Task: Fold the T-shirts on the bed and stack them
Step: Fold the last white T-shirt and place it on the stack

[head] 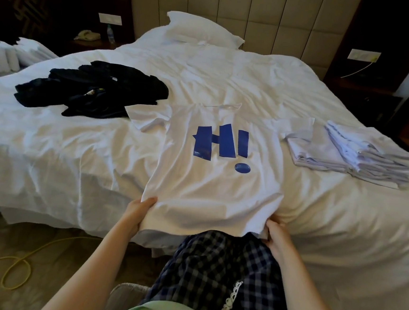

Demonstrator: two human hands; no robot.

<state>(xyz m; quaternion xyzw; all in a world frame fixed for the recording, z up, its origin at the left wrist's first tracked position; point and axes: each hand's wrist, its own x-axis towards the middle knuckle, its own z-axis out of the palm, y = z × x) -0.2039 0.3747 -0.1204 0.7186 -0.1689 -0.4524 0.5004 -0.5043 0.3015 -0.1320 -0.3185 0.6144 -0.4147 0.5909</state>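
Note:
A white T-shirt [210, 185] with a blue "H!" print lies spread face up on the bed [75, 148], collar away from me. My left hand [139, 213] grips its bottom hem at the left corner. My right hand [276, 235] grips the hem at the right corner, at the bed's near edge. To the right sits a stack of folded white T-shirts [357, 153]. A heap of unfolded black T-shirts [93, 90] lies at the left on the bed.
A white pillow [202, 31] rests at the headboard. A nightstand with a phone and a bottle [110, 34] stands at the back left. A yellow cable [18, 262] loops on the floor at the left. My checked trousers [213, 271] press against the bed edge.

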